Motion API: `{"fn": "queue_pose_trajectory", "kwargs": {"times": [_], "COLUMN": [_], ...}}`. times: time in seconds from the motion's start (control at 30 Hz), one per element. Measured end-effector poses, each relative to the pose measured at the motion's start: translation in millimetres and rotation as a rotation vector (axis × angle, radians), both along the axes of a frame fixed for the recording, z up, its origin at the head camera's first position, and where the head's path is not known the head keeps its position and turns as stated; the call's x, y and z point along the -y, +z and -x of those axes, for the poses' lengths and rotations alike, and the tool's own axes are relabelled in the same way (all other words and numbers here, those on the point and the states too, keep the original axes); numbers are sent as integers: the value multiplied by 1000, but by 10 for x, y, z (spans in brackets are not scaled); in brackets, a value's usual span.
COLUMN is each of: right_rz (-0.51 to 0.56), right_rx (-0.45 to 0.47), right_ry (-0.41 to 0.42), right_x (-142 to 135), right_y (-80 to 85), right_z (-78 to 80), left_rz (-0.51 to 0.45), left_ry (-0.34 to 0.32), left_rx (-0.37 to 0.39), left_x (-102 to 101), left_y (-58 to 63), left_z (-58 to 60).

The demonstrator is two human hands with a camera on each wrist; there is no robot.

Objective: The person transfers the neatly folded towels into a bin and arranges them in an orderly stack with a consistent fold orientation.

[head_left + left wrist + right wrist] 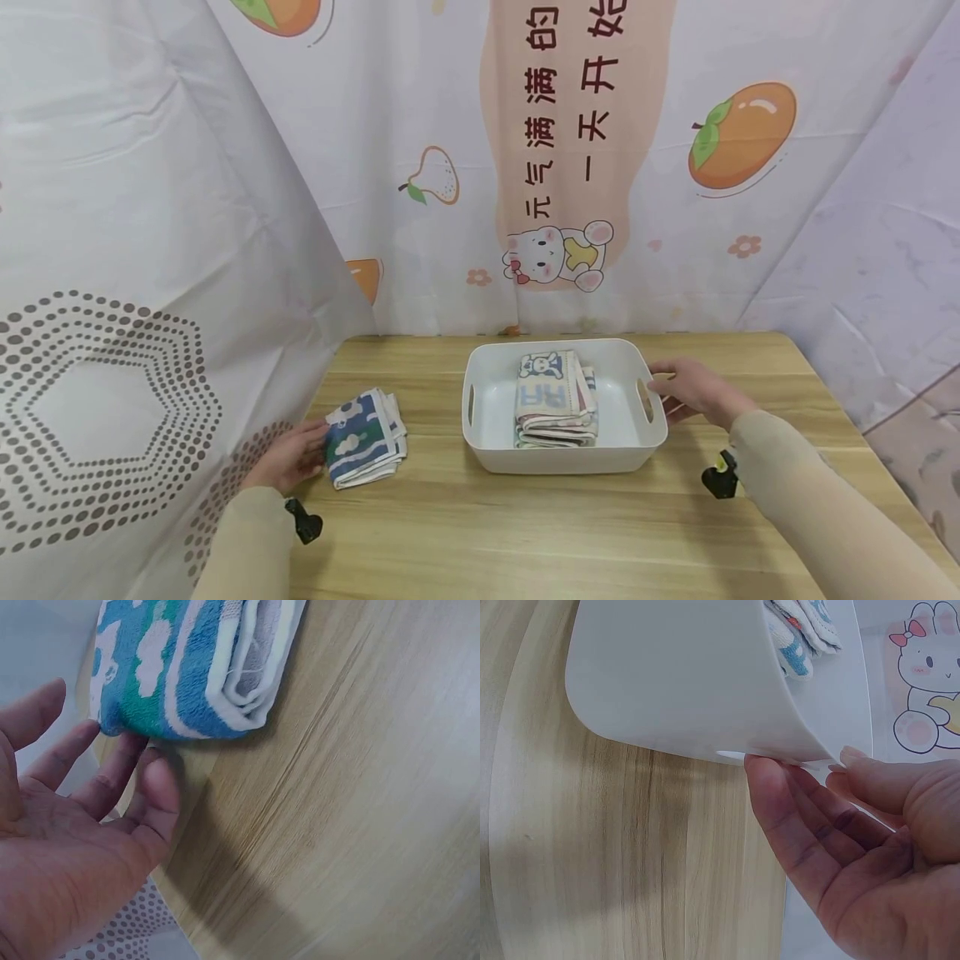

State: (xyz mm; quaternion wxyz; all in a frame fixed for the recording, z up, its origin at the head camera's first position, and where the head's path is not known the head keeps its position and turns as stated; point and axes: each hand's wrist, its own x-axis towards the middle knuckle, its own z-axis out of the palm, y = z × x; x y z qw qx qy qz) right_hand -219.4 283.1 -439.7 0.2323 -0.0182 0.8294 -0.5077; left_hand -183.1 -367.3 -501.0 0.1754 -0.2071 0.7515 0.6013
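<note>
A folded blue, green and white towel (363, 437) lies at the left side of the table. My left hand (291, 457) is at its left edge, fingertips touching the cloth and palm facing up in the left wrist view (82, 817). A white plastic basket (525, 461) with handle slots stands toward the back. My right hand (697, 392) holds its right end, with the thumb at the rim and the fingers by the handle slot in the right wrist view. Inside the basket is a stack of folded towels (551, 392), the top one cream with a blue bear pattern.
The wooden table (480, 533) ends at the left by a dotted white cloth (97, 400). Behind it hangs a printed curtain (450, 250) with fruit and a cartoon rabbit. A black wrist mount (722, 477) sits by the right sleeve.
</note>
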Motion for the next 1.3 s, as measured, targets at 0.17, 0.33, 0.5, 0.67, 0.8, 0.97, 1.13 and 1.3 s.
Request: {"fn": "queue_pose_trajectory", "kwargs": {"times": [0.17, 0.33, 0.5, 0.67, 0.8, 0.97, 1.13, 1.3], "right_rz": [6, 4, -1, 1, 7, 10, 6, 5], "right_rx": [3, 2, -1, -1, -2, -1, 0, -1], "right_ry": [1, -2, -3, -4, -8, -11, -6, -1], "right_x": [1, 2, 0, -3, -3, -2, -2, -3], "right_y": [-4, -14, -21, -25, -35, -44, -37, -29], "right_z": [2, 4, 4, 2, 5, 6, 2, 2], "left_rz": [-66, -91, -89, -85, -102, -22, 113, 103], "left_ry": [26, 56, 72, 55, 45, 50, 9, -9], "left_rx": [14, 23, 31, 24, -2, -32, -32, -29], "left_x": [-60, -107, -146, -172, -182, -200, -213, -227], "left_y": [-27, -46, -33, -27, -46, -67, -70, -79], "left_z": [25, 51, 68, 68, 61, 63, 91, 120]}}
